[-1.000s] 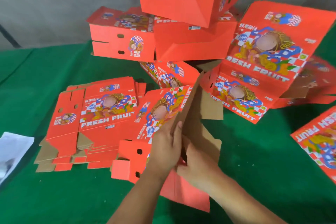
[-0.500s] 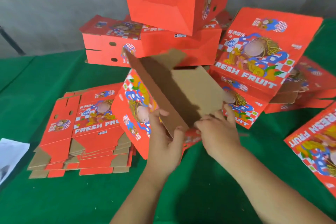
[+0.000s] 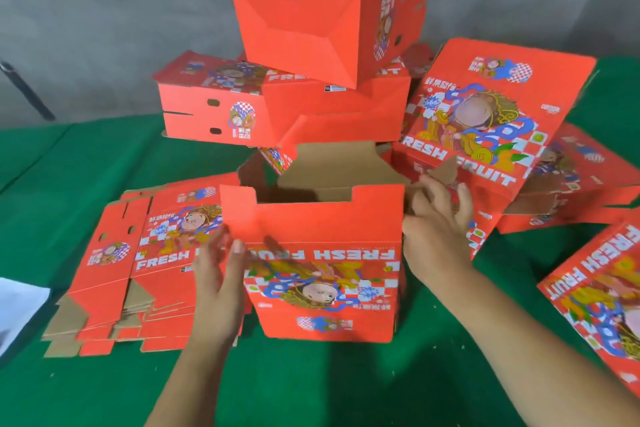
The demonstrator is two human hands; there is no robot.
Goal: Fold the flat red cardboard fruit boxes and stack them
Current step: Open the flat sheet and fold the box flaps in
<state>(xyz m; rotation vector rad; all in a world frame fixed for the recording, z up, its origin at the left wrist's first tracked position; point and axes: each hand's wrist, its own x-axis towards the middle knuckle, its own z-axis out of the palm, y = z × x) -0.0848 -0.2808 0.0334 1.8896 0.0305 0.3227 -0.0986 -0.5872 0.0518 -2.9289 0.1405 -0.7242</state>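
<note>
An opened red fruit box (image 3: 325,274) stands upright on the green table in front of me, its brown inside showing at the top and its print upside down to me. My left hand (image 3: 218,274) lies against the box's left front corner, thumb on the front panel. My right hand (image 3: 436,225) grips the box's right side at a brown flap. A pile of flat red boxes (image 3: 135,263) lies to the left. Folded boxes (image 3: 311,80) are heaped behind, one tilted on top.
More folded boxes (image 3: 485,128) lean at the right, and another (image 3: 595,302) lies at the right edge. White paper (image 3: 17,312) sits at the left edge. A green cloth (image 3: 311,388) covers the table, with a grey wall behind.
The box went from a flat, tilted sheet to an opened, upright shape standing on the table. Both hands shifted from its near edge to its left and right sides.
</note>
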